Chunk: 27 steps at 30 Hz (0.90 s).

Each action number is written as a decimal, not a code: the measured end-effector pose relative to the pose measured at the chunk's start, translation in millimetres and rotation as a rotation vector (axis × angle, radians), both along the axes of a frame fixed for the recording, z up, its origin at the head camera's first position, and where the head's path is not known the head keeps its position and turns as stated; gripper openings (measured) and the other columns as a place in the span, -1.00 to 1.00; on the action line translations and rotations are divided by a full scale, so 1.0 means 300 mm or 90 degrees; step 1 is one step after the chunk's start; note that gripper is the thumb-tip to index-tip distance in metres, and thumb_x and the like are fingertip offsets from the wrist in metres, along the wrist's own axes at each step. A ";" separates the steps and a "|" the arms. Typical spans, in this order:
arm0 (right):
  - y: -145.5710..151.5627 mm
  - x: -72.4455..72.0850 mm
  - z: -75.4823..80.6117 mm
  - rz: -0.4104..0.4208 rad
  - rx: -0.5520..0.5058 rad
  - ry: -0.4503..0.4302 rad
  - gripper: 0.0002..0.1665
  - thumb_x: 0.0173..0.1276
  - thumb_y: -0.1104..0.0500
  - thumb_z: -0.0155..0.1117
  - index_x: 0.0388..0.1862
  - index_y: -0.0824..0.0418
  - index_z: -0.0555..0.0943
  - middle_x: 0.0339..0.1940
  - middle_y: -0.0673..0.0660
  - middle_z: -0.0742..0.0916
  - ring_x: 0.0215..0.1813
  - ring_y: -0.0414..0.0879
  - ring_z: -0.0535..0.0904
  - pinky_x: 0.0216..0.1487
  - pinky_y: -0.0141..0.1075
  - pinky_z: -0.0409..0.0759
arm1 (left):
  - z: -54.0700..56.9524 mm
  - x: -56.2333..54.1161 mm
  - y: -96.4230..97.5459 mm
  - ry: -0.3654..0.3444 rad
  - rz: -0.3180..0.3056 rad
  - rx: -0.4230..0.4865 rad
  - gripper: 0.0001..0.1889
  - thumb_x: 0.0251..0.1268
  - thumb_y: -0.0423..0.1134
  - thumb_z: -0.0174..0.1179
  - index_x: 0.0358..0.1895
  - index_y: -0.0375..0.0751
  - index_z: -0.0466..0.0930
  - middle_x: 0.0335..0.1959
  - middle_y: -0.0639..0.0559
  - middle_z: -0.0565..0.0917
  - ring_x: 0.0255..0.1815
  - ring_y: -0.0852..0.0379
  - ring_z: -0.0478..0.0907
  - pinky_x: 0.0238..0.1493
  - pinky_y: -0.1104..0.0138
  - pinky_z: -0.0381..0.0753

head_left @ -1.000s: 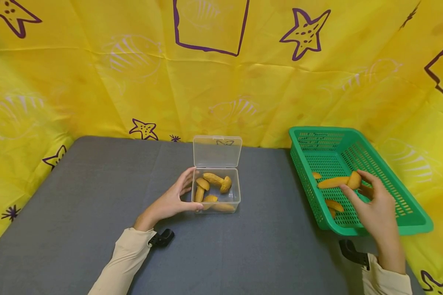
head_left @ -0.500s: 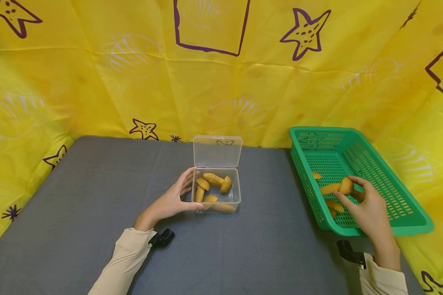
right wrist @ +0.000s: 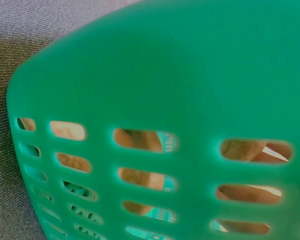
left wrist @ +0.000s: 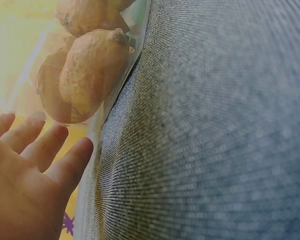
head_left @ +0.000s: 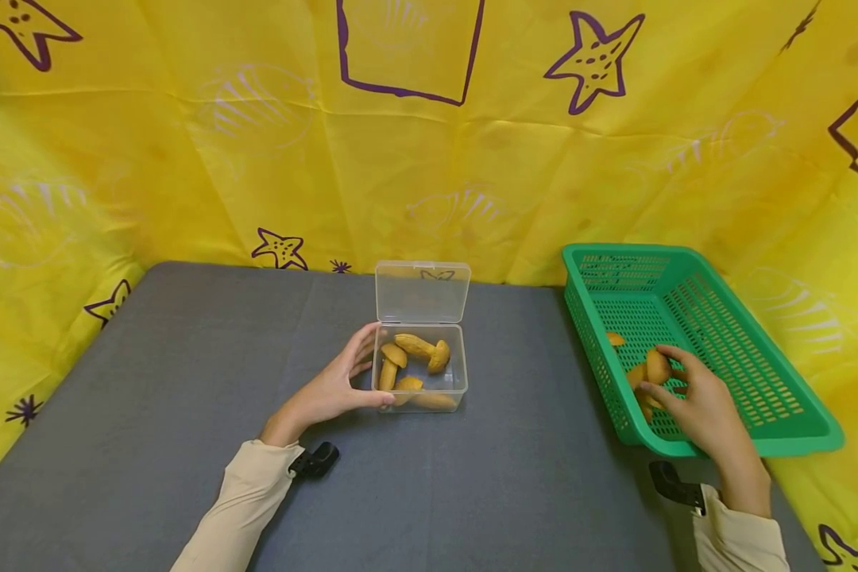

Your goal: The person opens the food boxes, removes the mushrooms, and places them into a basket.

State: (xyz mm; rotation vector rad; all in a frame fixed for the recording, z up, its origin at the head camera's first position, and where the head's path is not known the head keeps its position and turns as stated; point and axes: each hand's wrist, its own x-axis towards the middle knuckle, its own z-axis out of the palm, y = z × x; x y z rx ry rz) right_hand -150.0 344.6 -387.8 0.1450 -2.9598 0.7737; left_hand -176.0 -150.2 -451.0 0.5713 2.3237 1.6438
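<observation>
My left hand [head_left: 329,388] grips the left side of a clear plastic box [head_left: 460,365], thumb along its front and fingers toward the back corner. Several yellow-brown mushrooms lie inside, one [head_left: 423,352] near the back and one [head_left: 391,367] at the left. The left wrist view shows mushrooms [left wrist: 95,70] through the box wall beyond my fingers. Low in a green basket [head_left: 765,349], my right hand [head_left: 704,405] holds a mushroom [head_left: 658,368] by its cap, between thumb and fingers. In the right wrist view, the basket wall [right wrist: 155,70] hides most of that hand.
The box's hinged lid [head_left: 422,292] stands raised at the back. Another mushroom piece [head_left: 616,339] lies by the basket's left wall, and more are partly covered by my right hand. A yellow printed cloth [head_left: 429,159] hangs behind the grey table [head_left: 500,492].
My right hand has moved left and lower into the basket with the mushroom, toward the others by the left wall. My left hand and the box stay put.
</observation>
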 end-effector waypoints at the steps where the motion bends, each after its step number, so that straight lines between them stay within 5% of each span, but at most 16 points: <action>1: 0.000 -0.001 -0.001 0.004 0.006 -0.004 -0.22 0.36 0.15 0.37 0.42 0.44 0.29 0.21 0.63 0.50 0.04 0.55 0.56 -0.24 0.15 0.67 | 0.000 0.000 0.000 0.000 0.000 0.000 0.13 0.12 -0.19 0.48 0.60 0.09 -0.21 0.63 -0.12 -0.02 0.64 -0.13 -0.07 0.54 -0.16 0.14; 9: -0.002 -0.002 -0.003 0.043 0.011 -0.016 -0.39 0.43 0.18 0.29 0.36 0.41 0.39 0.23 0.58 0.52 0.06 0.49 0.60 -0.18 0.16 0.68 | 0.002 0.000 -0.001 -0.005 0.001 0.003 0.13 0.12 -0.19 0.48 0.60 0.10 -0.21 0.63 -0.12 -0.02 0.64 -0.14 -0.07 0.55 -0.15 0.13; 20: -0.017 0.007 0.014 0.026 0.006 -0.004 -0.40 0.49 0.08 0.22 0.37 0.37 0.39 0.24 0.51 0.57 0.07 0.45 0.61 -0.15 0.17 0.66 | 0.002 -0.001 -0.003 -0.004 0.002 0.001 0.14 0.11 -0.19 0.49 0.60 0.08 -0.22 0.63 -0.13 -0.01 0.64 -0.13 -0.06 0.55 -0.13 0.14; 22: -0.023 0.013 0.026 0.023 0.001 0.004 -0.40 0.49 0.06 0.21 0.37 0.35 0.39 0.27 0.49 0.55 0.07 0.43 0.61 -0.15 0.10 0.68 | 0.002 0.000 -0.002 -0.005 0.003 0.001 0.15 0.11 -0.19 0.49 0.60 0.07 -0.23 0.63 -0.13 -0.01 0.64 -0.13 -0.06 0.55 -0.13 0.13; 27: -0.046 0.027 0.062 0.026 -0.013 0.037 -0.39 0.46 0.06 0.25 0.38 0.30 0.41 0.30 0.41 0.56 0.06 0.36 0.62 -0.20 -0.48 0.59 | 0.003 0.002 -0.001 -0.007 0.003 0.000 0.16 0.11 -0.18 0.49 0.61 0.06 -0.24 0.63 -0.13 -0.01 0.64 -0.12 -0.07 0.55 -0.13 0.14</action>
